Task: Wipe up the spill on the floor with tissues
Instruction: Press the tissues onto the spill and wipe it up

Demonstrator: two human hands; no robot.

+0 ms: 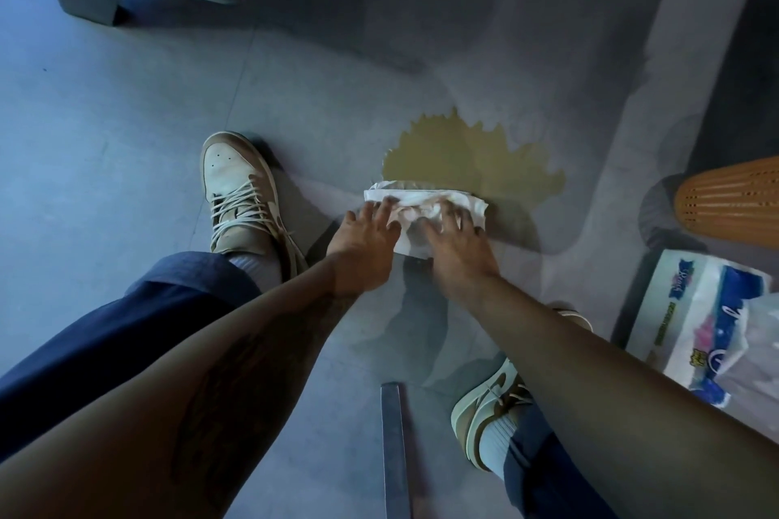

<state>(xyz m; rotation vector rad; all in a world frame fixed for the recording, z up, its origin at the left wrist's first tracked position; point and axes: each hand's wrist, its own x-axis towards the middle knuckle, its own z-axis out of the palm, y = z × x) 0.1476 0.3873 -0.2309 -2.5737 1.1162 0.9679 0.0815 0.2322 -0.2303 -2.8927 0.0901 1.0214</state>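
My left hand [366, 240] and right hand [459, 249] press side by side, fingers spread flat, on the wad of white tissues [425, 200]. It lies on the grey floor [126, 139], covering the near edge of the yellow spill [472, 160]. A tissue pack [708, 320] lies to my right.

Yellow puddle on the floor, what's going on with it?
A person crouches over the floor, pressing a wad of white tissues down with the left hand and right hand. The tissues sit at the near edge of the yellow spill; most of it lies uncovered beyond them. A tissue pack lies to the right.
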